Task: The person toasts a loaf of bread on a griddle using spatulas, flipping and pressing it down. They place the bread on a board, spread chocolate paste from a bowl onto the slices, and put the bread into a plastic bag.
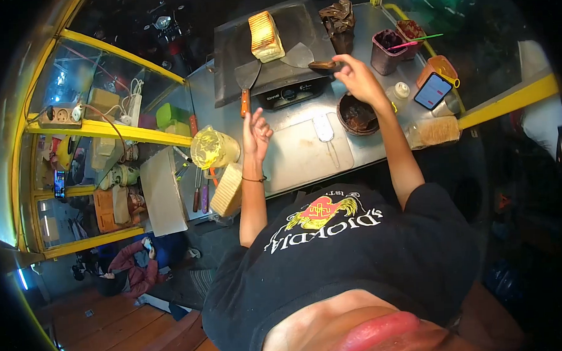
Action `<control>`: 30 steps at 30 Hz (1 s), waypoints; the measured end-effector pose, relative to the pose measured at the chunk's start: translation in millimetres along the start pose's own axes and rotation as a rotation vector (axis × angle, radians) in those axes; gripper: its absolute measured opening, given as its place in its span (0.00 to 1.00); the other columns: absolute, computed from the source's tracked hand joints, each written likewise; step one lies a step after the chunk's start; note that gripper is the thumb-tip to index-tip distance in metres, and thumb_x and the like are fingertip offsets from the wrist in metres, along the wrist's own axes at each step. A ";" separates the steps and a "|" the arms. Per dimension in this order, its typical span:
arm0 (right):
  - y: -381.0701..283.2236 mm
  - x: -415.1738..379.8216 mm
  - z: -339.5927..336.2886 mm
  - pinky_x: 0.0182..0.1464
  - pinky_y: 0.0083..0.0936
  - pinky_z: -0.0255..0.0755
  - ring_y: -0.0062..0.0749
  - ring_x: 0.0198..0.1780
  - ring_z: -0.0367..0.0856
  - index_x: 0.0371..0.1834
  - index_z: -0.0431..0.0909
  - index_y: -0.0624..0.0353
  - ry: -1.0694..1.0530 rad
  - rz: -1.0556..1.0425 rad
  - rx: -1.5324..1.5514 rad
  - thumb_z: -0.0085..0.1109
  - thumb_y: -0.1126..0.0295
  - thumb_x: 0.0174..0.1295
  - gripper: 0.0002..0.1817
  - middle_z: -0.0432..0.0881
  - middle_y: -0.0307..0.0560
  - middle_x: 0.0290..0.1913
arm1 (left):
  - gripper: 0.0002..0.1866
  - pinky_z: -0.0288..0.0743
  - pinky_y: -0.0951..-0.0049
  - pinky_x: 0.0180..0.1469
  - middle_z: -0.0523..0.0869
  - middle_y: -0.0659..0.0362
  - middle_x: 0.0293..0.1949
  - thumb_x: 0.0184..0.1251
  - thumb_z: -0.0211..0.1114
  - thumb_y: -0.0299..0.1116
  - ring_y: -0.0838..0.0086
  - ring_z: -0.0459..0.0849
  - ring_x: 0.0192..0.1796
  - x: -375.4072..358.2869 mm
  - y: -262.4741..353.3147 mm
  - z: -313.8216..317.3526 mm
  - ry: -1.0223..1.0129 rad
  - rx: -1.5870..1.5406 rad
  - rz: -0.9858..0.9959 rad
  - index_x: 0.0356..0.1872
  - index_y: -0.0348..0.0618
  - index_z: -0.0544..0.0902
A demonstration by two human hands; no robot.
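Note:
A thick block of toasted bread (265, 37) sits on the dark flat griddle (230, 38). Two wide-bladed scrapers rest on the griddle's near edge. The left scraper (245, 101) points its orange wooden handle toward me, and my left hand (257, 134) is just below that handle's end, fingers loosely curled and apart. On the right, the other scraper (322, 65) has its brown handle pointing to my right hand (359, 80). That hand's thumb and forefinger are spread around the handle's tip without visibly closing on it.
A tub of yellow spread (215, 148) and a bread loaf (227, 190) stand left. A bowl of dark spread (358, 115) is at right, near a phone (433, 91) and containers. A cutting board (299, 150) holds a white spatula (323, 128). Yellow-framed glass surrounds the counter.

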State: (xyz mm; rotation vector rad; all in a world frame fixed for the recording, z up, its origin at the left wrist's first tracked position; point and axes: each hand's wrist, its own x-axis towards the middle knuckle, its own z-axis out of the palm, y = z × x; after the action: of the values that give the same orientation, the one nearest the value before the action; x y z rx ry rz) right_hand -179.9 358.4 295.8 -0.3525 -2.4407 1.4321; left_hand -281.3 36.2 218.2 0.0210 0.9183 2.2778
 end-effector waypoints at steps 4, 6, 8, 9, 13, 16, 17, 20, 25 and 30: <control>0.6 -48.4 -23.2 0.45 0.35 0.76 0.44 0.37 0.84 0.51 0.76 0.64 0.247 -0.285 -0.244 0.55 0.75 0.61 0.15 0.83 0.52 0.34 | 0.18 0.64 0.80 0.29 0.76 0.67 0.27 0.77 0.53 0.47 0.85 0.69 0.24 -32.0 -22.6 -20.5 0.124 0.197 -0.104 0.53 0.43 0.76; 0.6 -74.4 -34.0 0.47 0.41 0.76 0.51 0.43 0.82 0.47 0.77 0.62 0.214 -0.109 -0.470 0.55 0.76 0.60 0.12 0.82 0.56 0.39 | 0.18 0.67 0.79 0.30 0.77 0.66 0.28 0.77 0.53 0.45 0.84 0.71 0.24 -52.5 -25.3 -30.4 0.110 0.277 -0.103 0.53 0.41 0.77; -11.6 -100.7 -35.7 0.48 0.42 0.75 0.51 0.45 0.81 0.46 0.78 0.62 0.212 -0.096 -0.614 0.56 0.75 0.60 0.11 0.81 0.57 0.41 | 0.17 0.66 0.85 0.28 0.78 0.64 0.29 0.78 0.52 0.42 0.85 0.71 0.23 -65.9 -25.3 -35.1 0.154 0.487 -0.078 0.51 0.39 0.78; -16.4 -108.8 -36.5 0.49 0.44 0.74 0.51 0.47 0.79 0.44 0.78 0.62 0.203 -0.083 -0.756 0.58 0.74 0.60 0.10 0.79 0.57 0.43 | 0.16 0.67 0.86 0.27 0.79 0.64 0.29 0.78 0.52 0.41 0.85 0.71 0.23 -72.9 -24.8 -38.1 0.170 0.535 -0.094 0.50 0.40 0.79; -7.8 -119.6 -15.4 0.51 0.46 0.72 0.56 0.49 0.77 0.45 0.77 0.63 0.132 0.088 -0.890 0.59 0.75 0.59 0.11 0.77 0.58 0.44 | 0.17 0.69 0.82 0.29 0.80 0.64 0.31 0.77 0.53 0.44 0.85 0.72 0.24 -97.4 -26.9 -53.4 0.072 0.731 -0.150 0.51 0.41 0.80; -6.3 -110.8 -7.0 0.51 0.45 0.74 0.55 0.50 0.77 0.40 0.77 0.63 0.202 0.129 -0.866 0.60 0.73 0.58 0.08 0.78 0.58 0.44 | 0.18 0.68 0.84 0.29 0.81 0.64 0.30 0.76 0.53 0.45 0.85 0.73 0.25 -114.6 -33.6 -65.2 -0.012 0.783 -0.180 0.51 0.42 0.80; -3.1 -109.5 -6.6 0.50 0.46 0.75 0.56 0.49 0.78 0.40 0.77 0.64 0.275 0.056 -0.965 0.60 0.73 0.58 0.08 0.78 0.59 0.44 | 0.15 0.66 0.85 0.28 0.81 0.64 0.30 0.77 0.52 0.41 0.86 0.72 0.24 -123.9 -33.7 -61.3 -0.022 0.763 -0.181 0.49 0.42 0.80; 11.4 -108.5 -6.1 0.46 0.49 0.76 0.59 0.46 0.80 0.40 0.77 0.64 0.307 0.086 -1.056 0.60 0.74 0.57 0.09 0.77 0.61 0.44 | 0.15 0.66 0.85 0.28 0.81 0.64 0.30 0.77 0.53 0.41 0.86 0.72 0.24 -147.8 -36.6 -63.0 -0.034 0.725 -0.212 0.50 0.42 0.80; 8.3 -112.8 3.3 0.42 0.51 0.75 0.64 0.43 0.81 0.41 0.78 0.68 0.358 0.154 -1.012 0.63 0.70 0.58 0.13 0.78 0.66 0.41 | 0.15 0.65 0.85 0.29 0.81 0.64 0.30 0.78 0.52 0.41 0.86 0.73 0.26 -174.5 -41.8 -83.8 -0.069 0.685 -0.242 0.49 0.41 0.80; -6.4 -111.3 13.1 0.43 0.49 0.75 0.64 0.42 0.82 0.35 0.82 0.68 0.059 0.322 -1.004 0.64 0.62 0.58 0.16 0.83 0.67 0.37 | 0.15 0.65 0.84 0.30 0.80 0.64 0.30 0.78 0.52 0.40 0.85 0.72 0.27 -182.7 -25.0 -81.8 -0.126 0.740 -0.203 0.49 0.40 0.80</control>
State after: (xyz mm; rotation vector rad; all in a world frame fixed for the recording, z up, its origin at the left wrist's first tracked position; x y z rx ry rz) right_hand -81.7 305.8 281.7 -0.9932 -2.9489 0.1317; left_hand -145.9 -108.8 181.8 0.3707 1.5597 1.6249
